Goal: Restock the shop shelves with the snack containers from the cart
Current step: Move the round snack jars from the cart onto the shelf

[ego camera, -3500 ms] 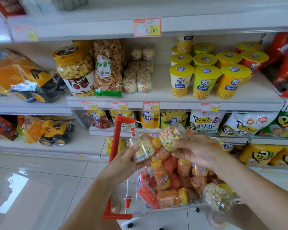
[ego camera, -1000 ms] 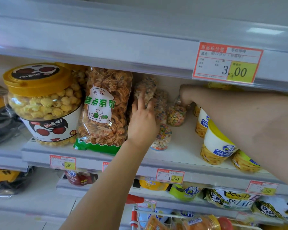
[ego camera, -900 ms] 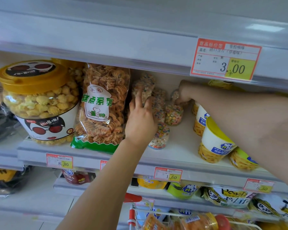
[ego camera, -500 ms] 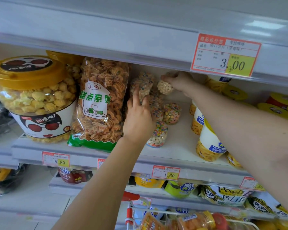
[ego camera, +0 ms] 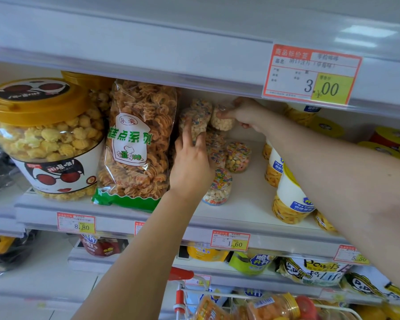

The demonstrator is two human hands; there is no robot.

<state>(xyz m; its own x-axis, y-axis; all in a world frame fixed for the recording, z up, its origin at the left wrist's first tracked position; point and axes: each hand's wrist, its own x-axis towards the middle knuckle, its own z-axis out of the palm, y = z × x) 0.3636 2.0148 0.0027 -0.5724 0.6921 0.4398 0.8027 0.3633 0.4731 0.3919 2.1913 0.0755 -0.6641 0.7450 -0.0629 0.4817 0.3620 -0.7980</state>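
Observation:
Small clear snack containers (ego camera: 237, 157) of coloured puffs stand stacked on the middle shelf (ego camera: 240, 211). My left hand (ego camera: 189, 162) reaches into the stack, fingers straight, and presses against an upper container (ego camera: 195, 122). My right hand (ego camera: 245, 115) pinches a container of pale round puffs (ego camera: 222, 121) high at the back of the stack, just under the shelf above. At the bottom edge the cart (ego camera: 252, 306) shows its red handle and several orange-lidded jars.
A big popcorn tub (ego camera: 44, 139) and a bag of spiral snacks (ego camera: 136, 144) stand left of the stack. Yellow-lidded cups (ego camera: 289, 199) line the right, under my right forearm. The upper shelf edge (ego camera: 148, 65) hangs low, with a 3.00 price tag (ego camera: 312, 75).
Both hands rose from the cart to the shelf with containers. Over the last second my right hand lifted the pale puff container up and left onto the top of the stack.

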